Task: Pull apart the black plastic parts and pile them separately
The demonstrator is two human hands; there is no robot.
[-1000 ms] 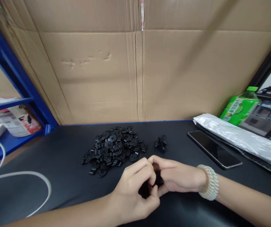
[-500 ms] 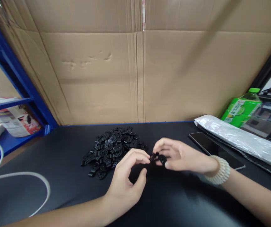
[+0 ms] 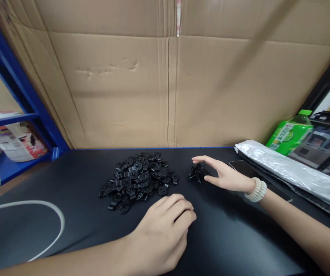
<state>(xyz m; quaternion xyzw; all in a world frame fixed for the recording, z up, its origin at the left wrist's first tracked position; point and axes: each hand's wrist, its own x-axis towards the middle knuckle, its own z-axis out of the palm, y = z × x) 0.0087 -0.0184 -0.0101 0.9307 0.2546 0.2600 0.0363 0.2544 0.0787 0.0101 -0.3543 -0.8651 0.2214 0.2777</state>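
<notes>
My right hand [image 3: 225, 176] is open, its thumb and fingers spread beside a small cluster of black plastic parts [image 3: 197, 173] on the dark tabletop. Nothing shows in its grasp. Nearer to me, my left hand [image 3: 166, 226] is closed with the fingers curled under. Its fingertips are turned down and hidden, so I cannot see what they hold, if anything. Just beyond and to the left of it lies a heap of black plastic parts [image 3: 137, 176], many with round, perforated discs.
A phone-like dark slab [image 3: 242, 167] and a silvery plastic-wrapped package [image 3: 285, 172] lie at the right, near a green bottle [image 3: 289, 132]. A white cable [image 3: 58, 211] loops at the left beside a blue shelf [image 3: 42, 130]. Cardboard [image 3: 119, 92] stands behind the table.
My right hand has let go of the black parts, which now lie on the table, and opened farther back. My left hand has drawn toward me and curled its fingers.
</notes>
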